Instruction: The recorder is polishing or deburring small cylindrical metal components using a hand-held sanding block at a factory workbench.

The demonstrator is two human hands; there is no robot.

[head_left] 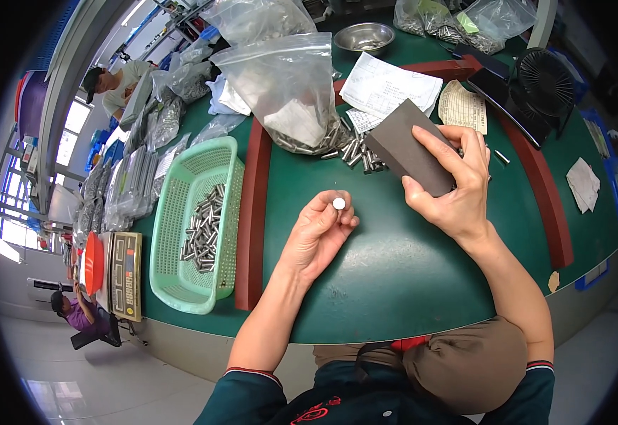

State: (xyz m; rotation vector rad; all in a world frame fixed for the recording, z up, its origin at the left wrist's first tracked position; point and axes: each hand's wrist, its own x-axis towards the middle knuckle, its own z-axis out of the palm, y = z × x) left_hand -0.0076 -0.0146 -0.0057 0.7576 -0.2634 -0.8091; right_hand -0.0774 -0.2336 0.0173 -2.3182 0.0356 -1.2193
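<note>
My left hand (314,237) is closed over the middle of the green table, pinching a small metal pin (338,203) with its round, bright end facing up. To the right, my right hand (457,188) grips a dark grey rectangular block (409,145), perhaps a sanding block, and holds it tilted. The block is apart from the pin. Behind it lies a heap of loose metal pins (357,154), partly hidden by the block. One single pin (501,157) lies to the right of my right hand.
A green plastic basket (159,265) with several metal pins (204,234) stands left, beside a red-brown strip (251,234). A clear bag (280,78) of parts, papers (387,85), a steel bowl (364,37) and a black fan (544,79) sit farther back. Two people are at the left.
</note>
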